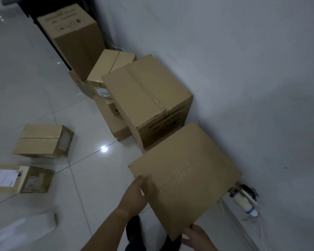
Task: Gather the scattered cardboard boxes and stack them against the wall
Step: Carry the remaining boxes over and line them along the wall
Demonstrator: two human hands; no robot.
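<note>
Every box here is closed, so I cannot see what any of them contains. The person holds the carried box (185,176) in both hands. The left hand (134,194) grips its left edge, thumb laid over the top face and the other fingers hidden beneath. The right hand (194,236) clasps the near corner, its fingertips out of sight under the cardboard.

The box is plain brown cardboard, broad, with faint print on its upper face. It is tilted and raised above the tiled floor (43,87), close beside the wall (243,87) and just in front of the big printed box (147,100), whose top seam is taped.

Beyond that stand a flap-topped box (111,67) and a tall box (74,40). A small box (43,140) and a labelled box (20,178) lie well apart from the wall.
</note>
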